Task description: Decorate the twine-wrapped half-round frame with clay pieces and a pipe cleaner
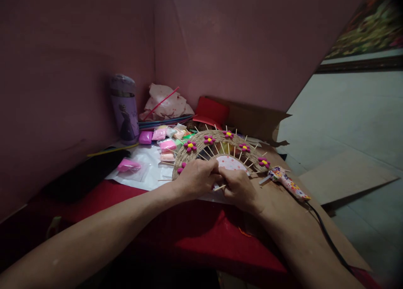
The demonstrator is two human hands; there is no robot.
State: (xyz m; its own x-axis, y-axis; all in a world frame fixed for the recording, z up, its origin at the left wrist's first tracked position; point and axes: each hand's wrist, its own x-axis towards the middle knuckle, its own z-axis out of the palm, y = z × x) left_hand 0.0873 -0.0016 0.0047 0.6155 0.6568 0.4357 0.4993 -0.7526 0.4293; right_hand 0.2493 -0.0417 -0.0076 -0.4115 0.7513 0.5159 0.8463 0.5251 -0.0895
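At the left, pink packets (166, 144) lie on a white plastic sheet (147, 161), near the left hand (199, 178), whose fingers are curled closed at the near edge of the twine-wrapped ring (197, 143), though what they pinch is hidden. The ring, set with sticks and magenta flowers, arches just beyond both hands; touching the left, the right hand (238, 187) is also curled, its grip unclear, with the patterned glue gun (289, 183) to its right.
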